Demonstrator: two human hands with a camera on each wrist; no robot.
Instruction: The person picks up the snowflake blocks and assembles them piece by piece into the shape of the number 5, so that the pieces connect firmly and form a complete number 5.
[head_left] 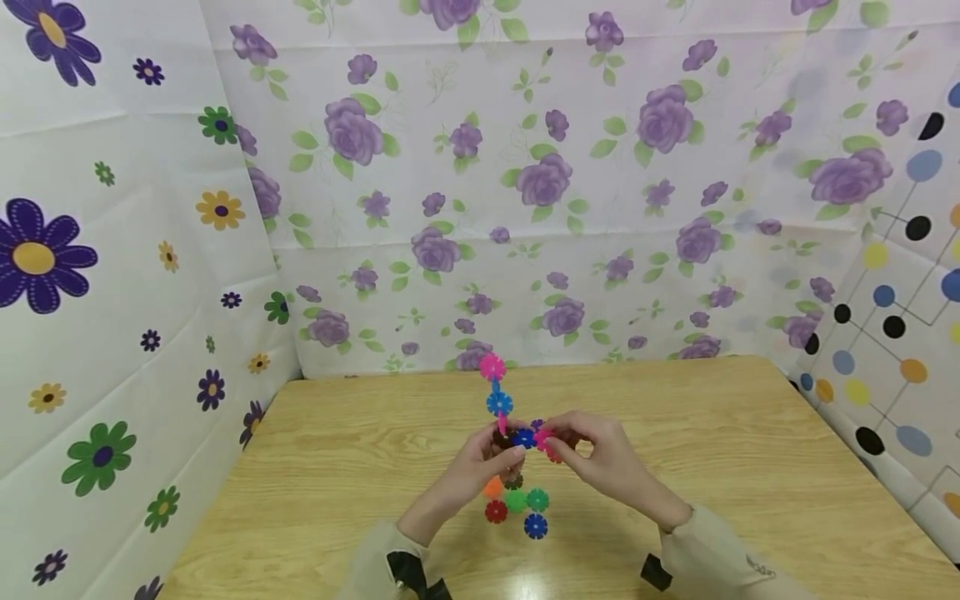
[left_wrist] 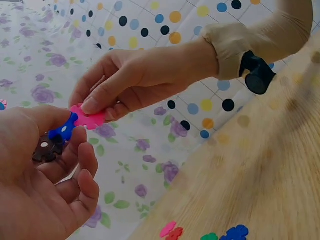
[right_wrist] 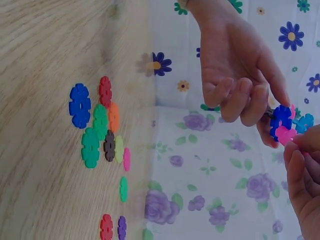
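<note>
You are holding a chain of small flower-shaped pieces in the air above the worktop [head_left: 360,467], in front of the cloth with purple roses [head_left: 545,179]. Your left hand [head_left: 474,468] is gripping the chain between thumb and fingers, around a dark brown piece [left_wrist: 45,145] and the deep blue piece [left_wrist: 61,132] next to it. Your right hand [head_left: 596,450] is pinching a pink piece [left_wrist: 91,119], and its edge is touching the deep blue one; I cannot tell how deep it is fitting. From the left hand, the rest of the chain is rising upward, with a light blue piece [head_left: 499,403] and, at the top, a bright pink disc [head_left: 492,367].

On the worktop, well apart from your hands, the loose pieces are lying flat. A blue disc [right_wrist: 75,112], a red disc [right_wrist: 105,91], a light green disc [right_wrist: 100,120], an orange disc [right_wrist: 114,117] and a brown disc [right_wrist: 109,146] are lying close together, and a purple disc [right_wrist: 122,228] is lying farther off, beside a second red one [right_wrist: 106,227].
</note>
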